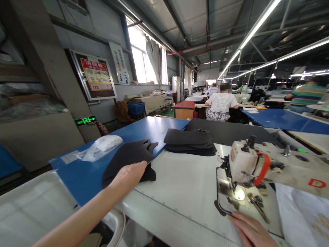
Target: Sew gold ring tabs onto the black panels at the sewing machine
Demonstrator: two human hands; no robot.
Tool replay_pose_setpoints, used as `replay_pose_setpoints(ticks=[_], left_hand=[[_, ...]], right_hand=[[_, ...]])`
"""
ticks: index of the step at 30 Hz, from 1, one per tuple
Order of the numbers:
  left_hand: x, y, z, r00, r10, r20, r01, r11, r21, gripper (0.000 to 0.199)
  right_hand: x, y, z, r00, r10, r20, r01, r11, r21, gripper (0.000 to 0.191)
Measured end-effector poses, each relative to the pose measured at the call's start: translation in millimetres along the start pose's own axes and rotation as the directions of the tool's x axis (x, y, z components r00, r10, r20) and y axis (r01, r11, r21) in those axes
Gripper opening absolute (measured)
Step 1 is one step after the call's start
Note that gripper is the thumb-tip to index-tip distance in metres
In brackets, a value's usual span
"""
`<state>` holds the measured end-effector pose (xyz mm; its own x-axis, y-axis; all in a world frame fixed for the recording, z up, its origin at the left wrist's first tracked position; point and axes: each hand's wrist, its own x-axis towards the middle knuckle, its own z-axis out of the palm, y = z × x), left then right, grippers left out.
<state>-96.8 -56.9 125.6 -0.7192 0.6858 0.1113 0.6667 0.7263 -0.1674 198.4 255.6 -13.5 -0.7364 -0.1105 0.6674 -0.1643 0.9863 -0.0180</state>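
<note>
Head view: black pile [123, 159] of flat cut pieces sits right at my left hand [131, 173], fingertips touching its near right edge, thumb side up; can't tell if they pinch a piece or just rest. Pile straddles the blue table [151, 125] and the white tabletop [180, 181]. Second black stack [189, 142] lies farther off, beyond my left fingertips and to their right, well apart from both hands.

Right hand [252, 226]: fingers straight, close together, at the near side of the sewing machine [240, 161]; small dark piece [219, 207] just beside the fingertips, can't tell if held.

Writing: red "D" [316, 183] on the machine arm; "119" and Chinese characters on the wall poster [95, 75]; green exit sign [86, 120] with running figure and arrow. Ruler scale [177, 211] along the front edge, numbers too small.

Room: wide stretch of white tabletop between my hands, ending at the ruled front edge; machine bounds it right, white cloth [295, 212] beyond my right hand.
</note>
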Motion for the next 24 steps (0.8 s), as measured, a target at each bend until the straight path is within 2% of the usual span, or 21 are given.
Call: replay_pose_setpoints(ticks=[2,4,7,10,12,15,18,20,22,24], left_hand=[[3.8,48.3,-9.9,0.988,0.128,0.089,-0.129,0.992,-0.001,0.025],[6.6,99.6,-12.4,0.959,0.251,0.134,-0.222,0.954,-0.202,0.022],[11.5,168.3,-3.3,0.904,0.4,0.15,-0.302,0.847,-0.437,0.02],[19.2,219.3,12.0,0.877,0.47,0.099,-0.326,0.735,-0.594,0.016],[23.7,240.7,20.3,0.867,0.496,0.056,-0.34,0.669,-0.661,0.016],[25.9,249.7,30.5,0.838,0.546,-0.002,-0.384,0.588,-0.712,0.023],[23.3,235.5,42.9,0.851,0.508,-0.135,-0.434,0.534,-0.726,0.025],[21.0,222.1,51.7,0.83,0.51,-0.225,-0.52,0.564,-0.642,0.031],[19.3,212.6,58.0,0.763,0.604,-0.23,-0.622,0.59,-0.515,0.043],[18.1,209.9,60.2,0.693,0.7,-0.171,-0.694,0.585,-0.42,0.05]], right_hand=[[0.9,-7.7,-0.2,0.995,0.099,-0.001,-0.099,0.995,0.019,0.024],[3.6,-16.6,-2.0,0.977,0.211,0.014,-0.211,0.976,0.047,0.025],[11.0,-25.9,-7.7,0.934,0.351,0.066,-0.357,0.929,0.098,0.026],[19.0,-27.9,-15.5,0.918,0.396,0.027,-0.395,0.907,0.145,0.03],[22.4,-28.0,-19.4,0.919,0.394,0.01,-0.39,0.907,0.161,0.033],[23.7,-29.6,-20.1,0.916,0.395,0.074,-0.401,0.898,0.178,0.027],[22.8,-27.5,-19.6,0.891,0.444,0.096,-0.454,0.872,0.181,0.022],[24.5,-17.4,-23.8,0.858,0.507,0.086,-0.514,0.847,0.134,0.021],[29.7,2.8,-32.4,0.789,0.602,0.123,-0.605,0.796,-0.011,0.023],[37.5,31.3,-41.8,0.664,0.718,0.211,-0.671,0.696,-0.257,0.026]])
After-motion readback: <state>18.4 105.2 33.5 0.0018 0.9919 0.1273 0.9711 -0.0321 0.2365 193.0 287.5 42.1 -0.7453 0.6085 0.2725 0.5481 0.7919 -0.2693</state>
